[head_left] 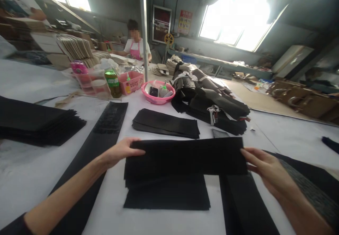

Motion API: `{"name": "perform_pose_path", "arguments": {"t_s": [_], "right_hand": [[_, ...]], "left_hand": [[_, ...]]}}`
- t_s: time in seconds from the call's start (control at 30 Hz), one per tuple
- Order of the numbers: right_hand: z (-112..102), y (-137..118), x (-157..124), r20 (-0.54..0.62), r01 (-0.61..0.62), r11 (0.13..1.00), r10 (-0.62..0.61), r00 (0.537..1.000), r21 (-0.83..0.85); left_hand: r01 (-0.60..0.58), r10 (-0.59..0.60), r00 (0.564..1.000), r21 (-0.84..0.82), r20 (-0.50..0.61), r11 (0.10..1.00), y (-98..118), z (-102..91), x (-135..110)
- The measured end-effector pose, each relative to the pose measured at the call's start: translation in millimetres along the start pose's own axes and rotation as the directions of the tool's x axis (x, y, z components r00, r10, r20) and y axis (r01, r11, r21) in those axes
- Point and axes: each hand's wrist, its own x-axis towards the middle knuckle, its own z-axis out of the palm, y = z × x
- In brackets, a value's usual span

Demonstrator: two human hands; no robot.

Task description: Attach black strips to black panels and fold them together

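Note:
A long black rectangular sheet [185,156] is held flat between my two hands, just above a stack of similar black sheets [166,192] on the white table [31,171]. My left hand [120,152] grips its left end, thumb on top, fingers closed round the edge. At the right end, my right hand [265,169] pinches the sheet with fingers mostly extended.
More black stacks lie at far left [39,122], centre [165,123] and on a long black strip [92,150]. A pile of black bags [212,104], a pink bowl [158,92], a green bottle [113,82] and pink baskets stand behind. A co-worker [136,44] sits at the back.

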Motion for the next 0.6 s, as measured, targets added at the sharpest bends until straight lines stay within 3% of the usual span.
{"name": "perform_pose_path", "arguments": {"t_s": [0.1,0.27,0.43,0.6], "right_hand": [[48.7,20.7,42.0,0.106,-0.01,0.999,0.006,0.994,0.036],[121.9,37.2,124.2,0.063,0.038,0.999,-0.036,0.997,-0.021],[170.8,50.0,191.3,-0.096,0.058,0.961,-0.087,0.992,-0.271],[186.6,63.5,212.6,-0.181,0.031,0.858,-0.143,0.973,-0.513]], "left_hand": [[-0.006,-0.005,0.988,-0.076,-0.154,0.997,11.8,-43.6,34.9],[-0.115,0.098,0.919,-0.024,-0.381,0.993,36.2,-91.6,103.4],[-0.053,0.13,0.821,0.153,-0.556,0.987,28.2,-108.1,173.6],[0.059,0.216,0.724,0.37,-0.656,0.927,-7.2,-114.1,213.3]]}}
